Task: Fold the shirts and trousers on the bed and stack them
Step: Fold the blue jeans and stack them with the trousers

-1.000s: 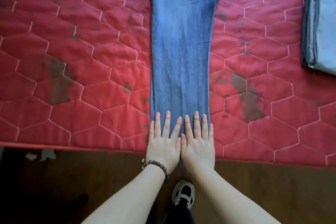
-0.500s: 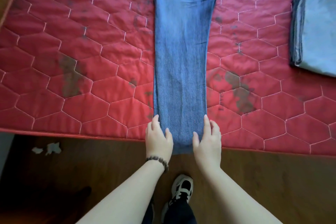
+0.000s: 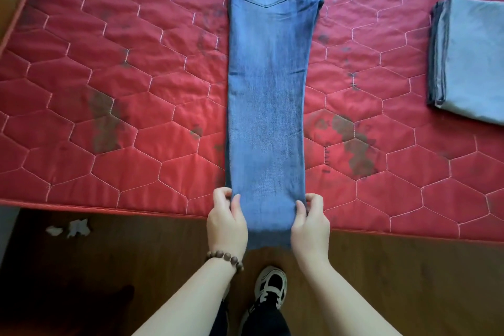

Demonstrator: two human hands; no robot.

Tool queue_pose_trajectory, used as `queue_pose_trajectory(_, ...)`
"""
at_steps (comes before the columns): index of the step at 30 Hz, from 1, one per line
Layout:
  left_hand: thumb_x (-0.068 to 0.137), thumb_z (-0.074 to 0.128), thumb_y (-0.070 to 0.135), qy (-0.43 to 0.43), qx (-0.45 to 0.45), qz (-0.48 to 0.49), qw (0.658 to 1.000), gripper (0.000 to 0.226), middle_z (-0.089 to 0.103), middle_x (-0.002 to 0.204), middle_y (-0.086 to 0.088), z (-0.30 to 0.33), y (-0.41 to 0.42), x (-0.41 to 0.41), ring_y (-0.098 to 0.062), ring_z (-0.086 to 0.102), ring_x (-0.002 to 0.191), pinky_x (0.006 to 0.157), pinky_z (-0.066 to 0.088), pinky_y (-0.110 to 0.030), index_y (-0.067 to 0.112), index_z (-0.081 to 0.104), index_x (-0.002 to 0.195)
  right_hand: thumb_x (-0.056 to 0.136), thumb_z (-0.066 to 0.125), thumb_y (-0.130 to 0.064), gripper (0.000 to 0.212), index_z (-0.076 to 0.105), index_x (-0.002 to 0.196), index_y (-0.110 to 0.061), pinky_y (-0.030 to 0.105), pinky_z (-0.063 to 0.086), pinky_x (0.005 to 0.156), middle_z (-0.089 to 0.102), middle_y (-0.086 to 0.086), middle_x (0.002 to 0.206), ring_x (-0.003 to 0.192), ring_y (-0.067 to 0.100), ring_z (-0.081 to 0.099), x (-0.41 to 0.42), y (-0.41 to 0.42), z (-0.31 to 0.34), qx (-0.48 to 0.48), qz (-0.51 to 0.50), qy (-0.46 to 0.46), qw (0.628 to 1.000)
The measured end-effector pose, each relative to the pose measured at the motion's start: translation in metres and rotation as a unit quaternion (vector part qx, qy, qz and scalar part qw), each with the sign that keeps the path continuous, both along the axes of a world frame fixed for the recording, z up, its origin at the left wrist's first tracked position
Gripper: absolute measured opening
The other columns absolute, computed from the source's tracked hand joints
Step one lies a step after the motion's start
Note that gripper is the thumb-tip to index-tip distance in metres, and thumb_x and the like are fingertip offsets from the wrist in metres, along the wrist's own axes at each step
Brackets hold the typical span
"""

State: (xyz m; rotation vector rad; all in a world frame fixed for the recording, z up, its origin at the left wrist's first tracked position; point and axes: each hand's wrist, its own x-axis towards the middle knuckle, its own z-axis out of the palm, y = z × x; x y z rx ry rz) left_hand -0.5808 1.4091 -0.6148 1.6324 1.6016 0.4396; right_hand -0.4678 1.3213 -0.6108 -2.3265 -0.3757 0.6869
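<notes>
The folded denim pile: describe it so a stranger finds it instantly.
Start from the red quilted mattress. Go to its right edge, well clear of the long jeans both hands are gripping. The folded denim pile lies there: paler, squared into stacked layers, touched by no hand.

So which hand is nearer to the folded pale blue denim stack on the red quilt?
Right. The right hand grips the long blue jeans' hem on the side toward the folded pale blue denim stack; the left hand grips the opposite edge, farther away.

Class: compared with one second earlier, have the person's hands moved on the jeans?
Yes. Left hand and right hand parted from mid-cuff to the jeans' side edges.
</notes>
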Motion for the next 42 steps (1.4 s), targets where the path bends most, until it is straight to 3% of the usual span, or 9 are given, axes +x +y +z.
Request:
queue_pose_trajectory(5,0.095,0.056,0.028,0.053,-0.118,-0.045,0.991,0.022,0.052,0.063,0.006,-0.015,0.0,-0.013,-0.02,0.053,0.065,0.054,0.033,-0.024,0.014,0.051,0.078,0.097,0.051,-0.024,0.014,0.054,0.097,-0.009,0.032,0.041,0.069,0.064,0.001,0.087,0.082,0.024,0.057,-0.002,-0.005,-0.013,-0.076,0.025,0.115,0.99)
queue_pose_trajectory(8,0.094,0.057,0.026,0.001,-0.05,-0.063,0.997,0.031,0.04,0.052,0.006,-0.005,0.003,-0.009,-0.01,0.034,0.047,0.046,0.028,-0.023,0.016,0.042,0.069,0.096,0.051,-0.022,0.02,0.05,0.081,-0.009,0.032,0.038,0.064,0.058,0.0,0.073,0.072,0.019,0.053,0.0,-0.001,-0.007,-0.031,0.028,0.084,0.996)
queue_pose_trajectory(12,0.098,0.045,0.027,-0.013,0.006,-0.028,1.0,0.025,0.037,0.047,0.007,0.006,-0.007,-0.013,-0.012,0.038,0.042,0.042,0.027,-0.024,0.021,0.038,0.075,0.097,0.044,-0.024,0.03,0.031,0.07,-0.022,0.028,0.029,0.05,0.042,-0.007,0.055,0.051,0.011,0.038,-0.012,0.001,0.001,0.002,0.023,0.029,0.999)
queue_pose_trajectory(16,0.099,0.047,0.024,0.094,-0.114,-0.043,0.988,0.023,0.048,0.057,-0.002,-0.015,-0.014,-0.033,-0.017,0.043,0.051,0.049,0.033,-0.031,0.011,0.046,0.079,0.1,0.042,-0.024,0.027,0.039,0.075,-0.014,0.034,0.033,0.061,0.055,0.003,0.078,0.069,0.021,0.047,-0.017,-0.008,-0.015,-0.156,0.043,0.114,0.98)
queue_pose_trajectory(21,0.091,0.06,0.03,0.068,-0.155,-0.082,0.982,0.034,0.045,0.054,0.005,-0.021,-0.007,-0.036,-0.012,0.039,0.048,0.046,0.032,-0.021,0.008,0.049,0.068,0.096,0.05,-0.034,0.033,0.053,0.076,-0.007,0.033,0.034,0.059,0.059,0.003,0.076,0.071,0.021,0.051,-0.013,-0.009,-0.019,-0.148,0.052,0.113,0.981)
queue_pose_trajectory(26,0.085,0.068,0.031,0.112,-0.189,-0.087,0.972,0.038,0.056,0.067,-0.002,-0.027,-0.01,-0.04,-0.019,0.051,0.06,0.057,0.04,-0.029,0.006,0.053,0.062,0.094,0.056,-0.032,0.026,0.067,0.087,-0.009,0.029,0.043,0.066,0.067,0.001,0.084,0.08,0.019,0.06,-0.015,-0.019,-0.026,-0.179,0.08,0.16,0.967)
queue_pose_trajectory(29,0.085,0.068,0.033,0.054,-0.261,-0.051,0.963,0.036,0.064,0.088,-0.011,-0.035,-0.01,-0.045,-0.027,0.063,0.078,0.073,0.051,-0.035,-0.001,0.066,0.078,0.093,0.059,-0.031,0.021,0.074,0.093,-0.017,0.032,0.052,0.08,0.071,0.002,0.095,0.09,0.019,0.066,-0.018,-0.026,-0.029,-0.125,0.03,0.241,0.962)
queue_pose_trajectory(31,0.087,0.067,0.032,-0.028,-0.342,-0.031,0.939,0.03,0.072,0.087,-0.01,-0.035,-0.007,-0.046,-0.027,0.068,0.082,0.084,0.055,-0.047,0.002,0.071,0.086,0.092,0.061,-0.03,0.016,0.074,0.092,-0.022,0.03,0.053,0.079,0.074,-0.003,0.094,0.093,0.015,0.069,-0.018,-0.029,-0.027,-0.055,-0.02,0.323,0.945)
queue_pose_trajectory(42,0.083,0.073,0.034,-0.17,-0.412,-0.044,0.894,0.029,0.075,0.095,-0.011,0.003,0.002,-0.057,-0.025,0.072,0.092,0.087,0.056,-0.042,0.005,0.075,0.089,0.093,0.059,-0.026,0.023,0.072,0.102,-0.01,0.039,0.05,0.09,0.073,0.006,0.107,0.102,0.024,0.068,-0.017,-0.044,0.0,0.117,-0.069,0.415,0.899)
